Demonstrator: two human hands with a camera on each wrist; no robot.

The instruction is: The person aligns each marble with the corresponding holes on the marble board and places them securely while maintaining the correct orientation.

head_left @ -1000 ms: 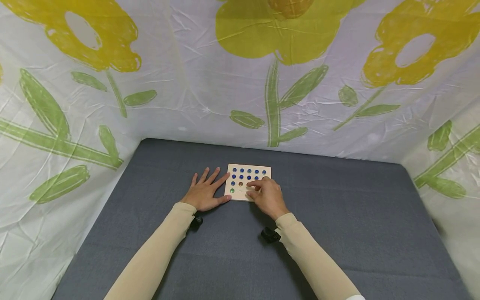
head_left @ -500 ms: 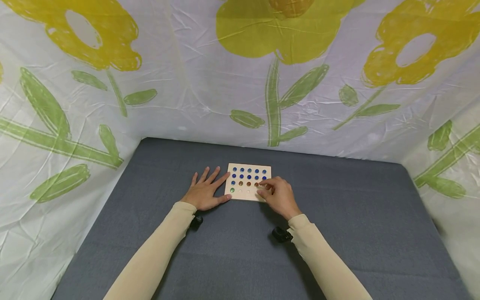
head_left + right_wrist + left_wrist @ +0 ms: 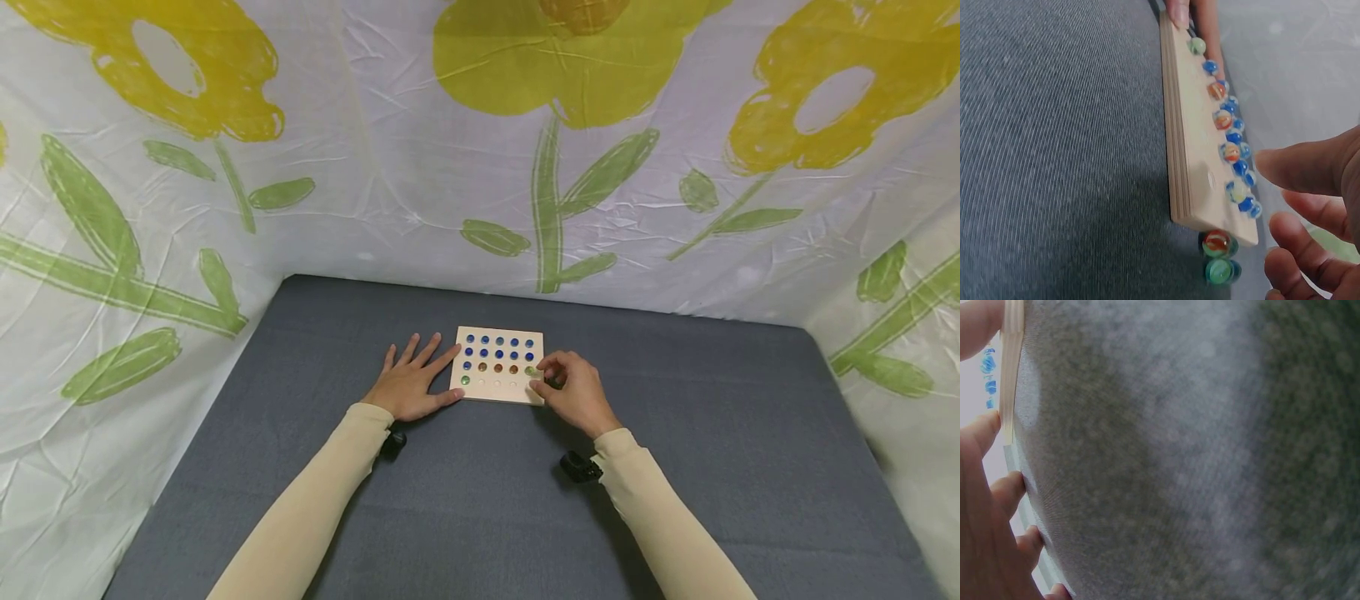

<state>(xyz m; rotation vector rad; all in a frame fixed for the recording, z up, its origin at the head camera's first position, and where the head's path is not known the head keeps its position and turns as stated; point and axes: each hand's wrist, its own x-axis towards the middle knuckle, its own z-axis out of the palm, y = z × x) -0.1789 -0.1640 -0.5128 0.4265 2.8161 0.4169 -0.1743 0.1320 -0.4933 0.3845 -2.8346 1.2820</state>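
Observation:
A pale wooden board (image 3: 517,396) with rows of marbles lies on the table. Its two far rows hold blue marbles (image 3: 499,354); the third has a blue one, several orange ones (image 3: 498,367) and a green marble (image 3: 529,371) at the right end. One more green marble (image 3: 465,380) sits at the near row's left, beside bare hollows. My left hand (image 3: 406,392) lies spread, thumb and index finger touching the board's left edge. My right hand (image 3: 576,392) is over the board's right edge, thumb and fingers apart with nothing visible between them in the right wrist view.
Loose marbles, an orange-streaked one (image 3: 1217,244) and a green one (image 3: 1220,271) among them, lie on the table just off the board's right end. A dark grey cloth (image 3: 465,500) covers the table. A flower-printed curtain (image 3: 390,167) hangs behind it.
My right hand has moved rightward along the third row to the board's right edge. Orange marbles and the green marble at that row's end have come into view. My left hand stays put.

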